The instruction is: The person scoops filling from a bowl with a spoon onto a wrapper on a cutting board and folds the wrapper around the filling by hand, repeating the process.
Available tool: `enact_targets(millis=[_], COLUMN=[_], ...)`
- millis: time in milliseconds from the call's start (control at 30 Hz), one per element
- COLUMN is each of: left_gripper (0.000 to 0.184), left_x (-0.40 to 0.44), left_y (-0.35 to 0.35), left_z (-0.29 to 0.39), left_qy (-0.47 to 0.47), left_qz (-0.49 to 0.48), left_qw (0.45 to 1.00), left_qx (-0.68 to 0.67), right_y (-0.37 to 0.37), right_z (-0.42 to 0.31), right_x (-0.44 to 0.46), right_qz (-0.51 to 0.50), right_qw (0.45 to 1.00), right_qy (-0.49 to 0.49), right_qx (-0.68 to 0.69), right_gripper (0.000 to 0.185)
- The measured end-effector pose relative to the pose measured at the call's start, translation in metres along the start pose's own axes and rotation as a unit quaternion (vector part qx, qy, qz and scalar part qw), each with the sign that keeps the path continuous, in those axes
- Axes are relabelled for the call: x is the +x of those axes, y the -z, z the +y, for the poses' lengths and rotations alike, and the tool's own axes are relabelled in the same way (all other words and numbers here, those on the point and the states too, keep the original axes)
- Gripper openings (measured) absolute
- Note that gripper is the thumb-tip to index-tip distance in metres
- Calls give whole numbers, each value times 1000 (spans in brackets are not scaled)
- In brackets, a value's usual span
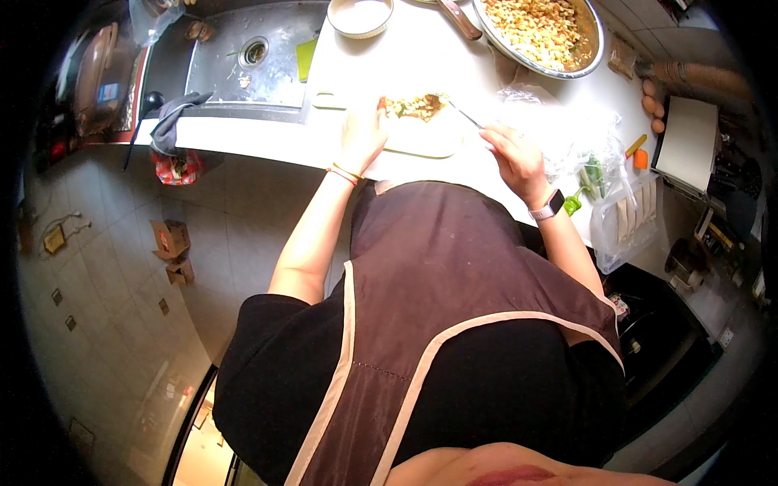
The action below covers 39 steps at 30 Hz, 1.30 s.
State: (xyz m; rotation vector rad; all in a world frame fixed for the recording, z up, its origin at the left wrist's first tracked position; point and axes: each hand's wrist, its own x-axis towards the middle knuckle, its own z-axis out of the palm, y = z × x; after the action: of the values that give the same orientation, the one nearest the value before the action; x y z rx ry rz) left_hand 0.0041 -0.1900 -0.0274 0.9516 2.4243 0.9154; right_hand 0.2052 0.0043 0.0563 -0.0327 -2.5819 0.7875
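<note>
A mound of chopped yellow-and-brown filling (413, 108) lies on a pale cutting board (425, 147) with a green edge. My right hand (516, 158) grips the thin metal handle of what looks like a spoon (463, 114); its far end reaches into the filling's right side. At the left side of the filling, my left hand (366, 134) rests with fingers stretched forward, fingertips beside or touching it. Glare washes out whatever thin layer may lie under the filling.
Behind stand a metal bowl (590, 50) of chopped filling, a white bowl (361, 34) and a brown-handled knife (460, 19). To the left is a sink (219, 77). At right are plastic bags (579, 146), green peppers (573, 202), eggs (649, 104) and a carrot piece (641, 159).
</note>
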Motion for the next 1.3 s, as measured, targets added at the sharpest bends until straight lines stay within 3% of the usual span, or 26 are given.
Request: enact_targets(millis=[633,733,900,1133,1300], left_gripper=[28,20,21,21,24], left_x=[0,0,0,2,3], left_y=[-2,-5,-13,-9,-13], left_z=[0,-3,-15,-8,-12], left_qy=[-19,14,-28,-7,-61], left_qz=[4,29,61,36,66], left_qw=[1000,999,997,999,995], left_qx=[-10,-23,-38,-31,-37], right_y=[-25,-31,-33,-25,-22], right_z=[-4,-11,-16,-7,-9], right_x=[6,8,5,1,-2], right_qz=[50,39,20,46,49], right_qw=[998,998,999,998,998], right_qy=[-23,-14,4,-44,-28], right_qx=[31,47,43,23,28], right_gripper=[22,21,21,20,19])
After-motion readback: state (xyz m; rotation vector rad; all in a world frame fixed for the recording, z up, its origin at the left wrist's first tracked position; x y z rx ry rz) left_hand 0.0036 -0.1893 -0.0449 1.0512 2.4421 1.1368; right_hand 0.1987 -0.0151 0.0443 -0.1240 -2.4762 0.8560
